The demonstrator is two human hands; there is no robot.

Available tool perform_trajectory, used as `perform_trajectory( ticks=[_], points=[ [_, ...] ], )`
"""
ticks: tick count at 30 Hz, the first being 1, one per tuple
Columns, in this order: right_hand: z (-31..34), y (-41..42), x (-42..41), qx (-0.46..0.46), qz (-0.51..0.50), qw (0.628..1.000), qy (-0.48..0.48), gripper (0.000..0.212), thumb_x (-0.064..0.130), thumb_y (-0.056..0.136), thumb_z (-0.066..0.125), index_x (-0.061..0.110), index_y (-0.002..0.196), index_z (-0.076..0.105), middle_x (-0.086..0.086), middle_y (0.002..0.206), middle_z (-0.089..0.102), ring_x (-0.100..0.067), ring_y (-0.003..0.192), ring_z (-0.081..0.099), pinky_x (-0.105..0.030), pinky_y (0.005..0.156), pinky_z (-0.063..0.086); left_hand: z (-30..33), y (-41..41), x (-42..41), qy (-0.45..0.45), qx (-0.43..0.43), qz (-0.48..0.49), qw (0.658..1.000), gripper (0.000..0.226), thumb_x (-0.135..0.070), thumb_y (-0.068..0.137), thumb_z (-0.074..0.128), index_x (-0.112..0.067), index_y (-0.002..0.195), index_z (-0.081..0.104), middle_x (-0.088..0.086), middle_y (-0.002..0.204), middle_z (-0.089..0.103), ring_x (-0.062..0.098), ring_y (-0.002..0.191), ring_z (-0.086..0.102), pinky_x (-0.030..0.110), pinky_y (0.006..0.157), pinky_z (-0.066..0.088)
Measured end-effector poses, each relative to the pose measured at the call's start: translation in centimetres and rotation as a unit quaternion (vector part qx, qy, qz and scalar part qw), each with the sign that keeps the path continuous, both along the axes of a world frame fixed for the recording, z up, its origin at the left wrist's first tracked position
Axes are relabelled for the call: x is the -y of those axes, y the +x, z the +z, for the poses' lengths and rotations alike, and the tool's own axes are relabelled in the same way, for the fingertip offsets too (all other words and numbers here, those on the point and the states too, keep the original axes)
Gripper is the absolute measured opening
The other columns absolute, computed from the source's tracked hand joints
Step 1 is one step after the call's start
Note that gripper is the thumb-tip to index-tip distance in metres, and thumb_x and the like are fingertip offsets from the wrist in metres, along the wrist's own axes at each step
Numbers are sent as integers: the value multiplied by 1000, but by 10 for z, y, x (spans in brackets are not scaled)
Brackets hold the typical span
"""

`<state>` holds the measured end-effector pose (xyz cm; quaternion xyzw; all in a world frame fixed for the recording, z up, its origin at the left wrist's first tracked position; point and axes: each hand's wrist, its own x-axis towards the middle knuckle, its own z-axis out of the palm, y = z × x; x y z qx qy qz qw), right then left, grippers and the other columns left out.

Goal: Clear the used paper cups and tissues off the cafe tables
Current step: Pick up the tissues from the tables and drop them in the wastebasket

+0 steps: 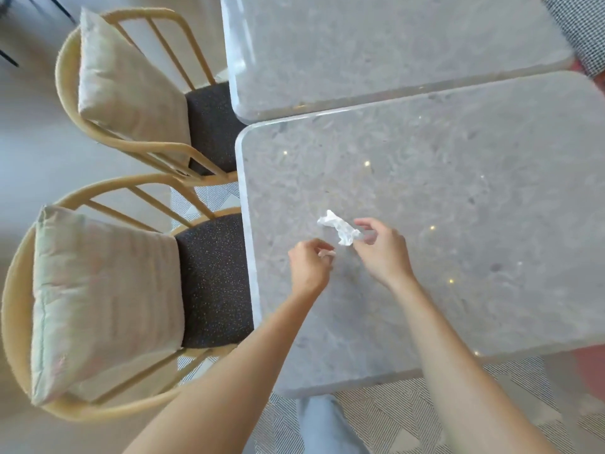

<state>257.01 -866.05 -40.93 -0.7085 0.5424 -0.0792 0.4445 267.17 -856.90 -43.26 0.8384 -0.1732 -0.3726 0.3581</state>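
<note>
A crumpled white tissue (339, 227) lies on the near grey stone table (458, 208), close to its left edge. My right hand (381, 250) is at the tissue's right end, thumb and fingers pinching it. My left hand (309, 267) hovers just below and left of the tissue, fingers loosely curled and holding nothing. No paper cup is in view.
A second grey table (393, 50) butts against the far side of the near one. Two rattan chairs with beige cushions (108, 290) (127, 83) stand along the left edge. A patterned rug (409, 417) lies under the table, and a houndstooth seat (582, 27) is at the top right.
</note>
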Motion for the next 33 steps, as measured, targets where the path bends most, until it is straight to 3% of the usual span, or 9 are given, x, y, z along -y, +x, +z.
perform_trajectory(
  ticks=[5,8,11,15,20,23,27,29,33],
  points=[
    [-23,31,6,-88,178,979,-51,59,-3,90,54,22,143,54,-3,153,39,-32,132,36,-24,101,32,16,25,-9,8,-8,67,998,15,-2,86,68,-12,91,79,1,70,70,21,75,69,8,51,41],
    [-34,31,3,-130,223,964,-67,65,-9,87,49,28,140,56,1,147,44,-32,124,38,-33,103,40,23,37,-19,22,-6,79,997,15,-8,86,73,-15,97,80,5,84,73,12,74,63,8,50,40],
    [-42,23,-7,-139,190,967,-91,52,-13,87,47,17,125,66,-5,127,53,-32,116,47,-38,91,47,32,47,-25,7,-18,101,995,13,-11,85,76,-16,96,81,0,76,68,6,67,59,6,49,40],
    [-40,25,-16,-112,139,983,-40,37,-8,87,55,7,117,71,-18,121,62,-36,115,59,-34,89,44,54,60,-35,-32,-41,123,991,13,-11,81,81,-23,85,80,6,78,75,14,76,71,9,55,45],
    [-9,60,-23,-20,70,997,15,35,-3,82,65,1,116,70,-21,107,74,-34,104,67,-30,84,44,89,81,-57,-106,-53,163,979,14,-7,82,80,-21,84,78,8,80,78,19,73,77,32,79,62],
    [23,92,-35,41,94,995,16,16,-1,87,64,3,97,76,-13,82,76,-28,88,71,-27,76,46,115,98,-81,-129,-25,201,971,13,-8,83,80,-19,89,80,6,84,78,20,79,77,33,78,63],
    [67,136,-65,112,135,984,-21,10,7,87,73,1,94,76,-12,96,74,-21,84,72,-23,78,54,157,122,-129,-144,19,236,961,12,-14,83,82,-20,94,81,1,89,78,15,84,75,29,80,62],
    [92,156,-87,145,160,975,-43,9,11,87,73,6,93,77,-10,101,73,-23,88,71,-31,83,56,178,132,-161,-151,34,262,953,12,-18,84,82,-21,95,80,0,89,78,13,86,75,26,81,59],
    [151,185,-146,190,206,959,-53,9,17,91,71,15,92,79,5,80,74,-12,77,71,-25,73,55,215,151,-231,-203,43,302,931,12,-20,83,83,-21,94,80,1,88,78,15,88,74,26,81,57]
  ],
)
